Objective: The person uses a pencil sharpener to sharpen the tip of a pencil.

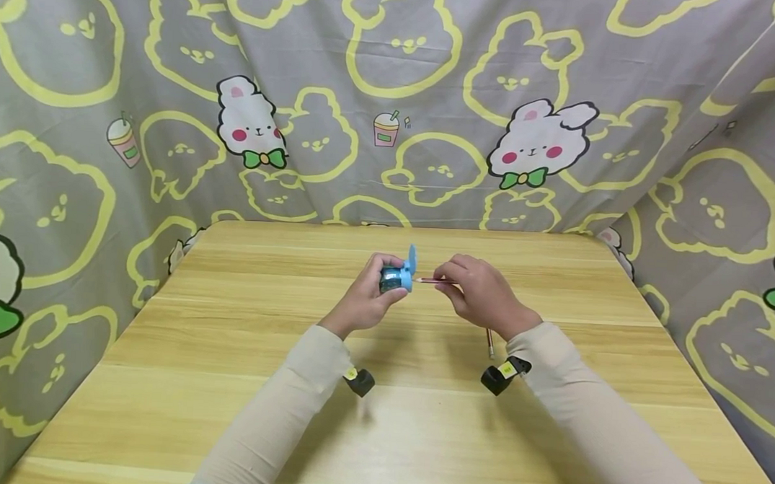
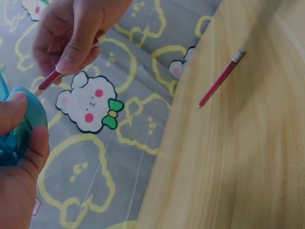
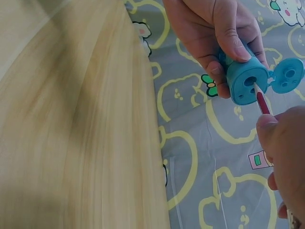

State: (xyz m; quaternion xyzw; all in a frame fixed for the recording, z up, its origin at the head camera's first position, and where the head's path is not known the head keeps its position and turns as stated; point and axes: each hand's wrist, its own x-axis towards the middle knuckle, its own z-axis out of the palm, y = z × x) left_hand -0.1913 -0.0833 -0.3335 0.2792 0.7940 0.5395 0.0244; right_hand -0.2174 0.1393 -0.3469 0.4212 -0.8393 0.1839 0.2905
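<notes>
My left hand (image 1: 367, 297) grips a blue pencil sharpener (image 1: 395, 279) above the table. Its hinged lid (image 3: 287, 76) stands flipped up, and the end face with its holes (image 3: 247, 88) points toward my right hand (image 1: 483, 293). Between the right thumb and fingers I pinch a dark red pencil (image 3: 262, 102). The sharpened tip is right at the sharpener's holes; whether it has entered one cannot be told. A second red pencil (image 2: 220, 82), with an eraser end, lies on the table beneath my right wrist, partly hidden in the head view.
The wooden table (image 1: 225, 379) spreads under both arms. A grey curtain (image 1: 330, 73) with yellow outlines and rabbit figures hangs behind its far edge and along both sides. Black wrist cameras (image 1: 360, 382) sit beneath the forearms.
</notes>
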